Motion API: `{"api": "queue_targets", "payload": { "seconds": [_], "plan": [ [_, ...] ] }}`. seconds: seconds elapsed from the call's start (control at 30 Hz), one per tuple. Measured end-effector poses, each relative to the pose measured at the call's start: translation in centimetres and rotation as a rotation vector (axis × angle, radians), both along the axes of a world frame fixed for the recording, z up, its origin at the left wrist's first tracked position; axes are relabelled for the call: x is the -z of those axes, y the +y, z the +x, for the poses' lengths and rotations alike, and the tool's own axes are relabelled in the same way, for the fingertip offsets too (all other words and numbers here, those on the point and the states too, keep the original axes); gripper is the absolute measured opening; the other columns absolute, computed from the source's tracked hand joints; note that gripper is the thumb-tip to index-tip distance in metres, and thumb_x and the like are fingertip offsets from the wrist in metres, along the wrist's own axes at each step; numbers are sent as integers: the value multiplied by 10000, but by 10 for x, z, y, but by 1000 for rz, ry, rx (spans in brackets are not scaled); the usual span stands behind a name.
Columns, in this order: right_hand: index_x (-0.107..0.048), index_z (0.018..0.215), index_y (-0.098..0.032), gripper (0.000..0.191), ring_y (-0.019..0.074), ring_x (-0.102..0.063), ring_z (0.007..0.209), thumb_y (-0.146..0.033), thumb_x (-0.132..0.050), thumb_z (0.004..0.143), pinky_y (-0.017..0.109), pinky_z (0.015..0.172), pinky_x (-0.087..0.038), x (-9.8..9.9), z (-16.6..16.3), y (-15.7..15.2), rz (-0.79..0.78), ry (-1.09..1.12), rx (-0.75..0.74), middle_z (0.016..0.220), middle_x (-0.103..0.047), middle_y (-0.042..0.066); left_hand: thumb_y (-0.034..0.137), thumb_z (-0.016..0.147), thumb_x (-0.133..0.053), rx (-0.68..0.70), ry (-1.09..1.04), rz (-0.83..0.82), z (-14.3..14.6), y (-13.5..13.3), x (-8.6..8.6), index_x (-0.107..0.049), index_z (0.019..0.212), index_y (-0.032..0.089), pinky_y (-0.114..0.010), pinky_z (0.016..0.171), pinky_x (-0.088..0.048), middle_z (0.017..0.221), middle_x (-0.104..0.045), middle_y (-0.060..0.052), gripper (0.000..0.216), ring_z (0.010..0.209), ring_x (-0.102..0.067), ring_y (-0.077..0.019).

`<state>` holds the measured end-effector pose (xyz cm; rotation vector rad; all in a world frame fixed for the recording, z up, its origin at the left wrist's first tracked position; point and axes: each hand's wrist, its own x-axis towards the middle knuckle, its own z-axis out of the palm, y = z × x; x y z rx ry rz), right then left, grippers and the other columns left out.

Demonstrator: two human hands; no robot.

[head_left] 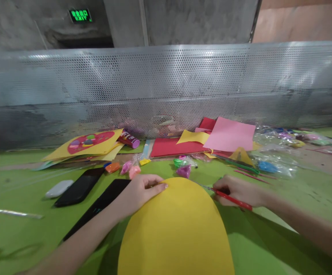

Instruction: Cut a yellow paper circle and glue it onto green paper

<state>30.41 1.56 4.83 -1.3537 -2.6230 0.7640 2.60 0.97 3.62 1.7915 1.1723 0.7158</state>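
A large yellow sheet of paper (177,229) with a rounded far edge stands out in front of me over the green tabletop. My left hand (145,191) pinches its upper left edge, thumb on top and fingers curled behind. On the other side, my right hand (235,191) is closed around a pair of red-handled scissors (237,201). Their blades point left at the paper's upper right edge; whether they are parted is unclear. Under my left forearm lies a black tablet-like device (97,208).
Left of it are a black phone (81,186) and a white case (59,188). Small clay packets (184,171) lie ahead. Farther back are a heart-decorated yellow card (91,142), pink paper (231,134), plastic bags (275,160) and a perforated metal panel (166,84).
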Motion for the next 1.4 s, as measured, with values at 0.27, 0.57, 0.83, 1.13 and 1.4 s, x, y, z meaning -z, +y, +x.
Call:
{"api": "queue_targets", "payload": {
  "seconds": [0.27,0.57,0.83,1.13,1.4],
  "plan": [
    [-332,527,-179,159,69,-278,469,-163,-414,662,204,431,-214,0,2,-1,47,-33,-17,513,-312,-58,410,761,-531,39,-17,-29,-1,-1,-1,-612,761,168,-201,539,-354,676,-579,16,255,610,-508,-115],
    [-328,535,-184,168,71,-284,467,-183,-424,673,205,425,-207,2,1,-1,-18,10,-25,518,-306,-61,404,762,-531,46,-11,-33,1,-2,0,-618,764,169,-203,535,-360,677,-589,9,250,610,-515,-120],
    [-350,541,-181,138,72,-281,471,-169,-424,657,202,424,-212,4,3,-1,-33,25,-26,512,-306,-62,416,764,-523,53,-3,-14,1,-2,2,-614,763,169,-206,530,-363,683,-591,2,264,611,-520,-126],
    [-346,530,-179,143,71,-285,474,-175,-428,647,197,423,-217,2,-1,-3,-21,7,-8,516,-306,-60,426,749,-530,49,-14,-20,2,-4,1,-614,765,168,-207,534,-373,685,-597,1,272,612,-526,-130],
    [-324,527,-180,164,69,-267,474,-158,-418,661,198,423,-212,3,-1,-4,15,-10,-24,519,-287,-58,436,740,-527,38,5,-11,2,-3,1,-620,779,173,-216,537,-391,696,-618,-2,282,618,-545,-144]
  ]
}}
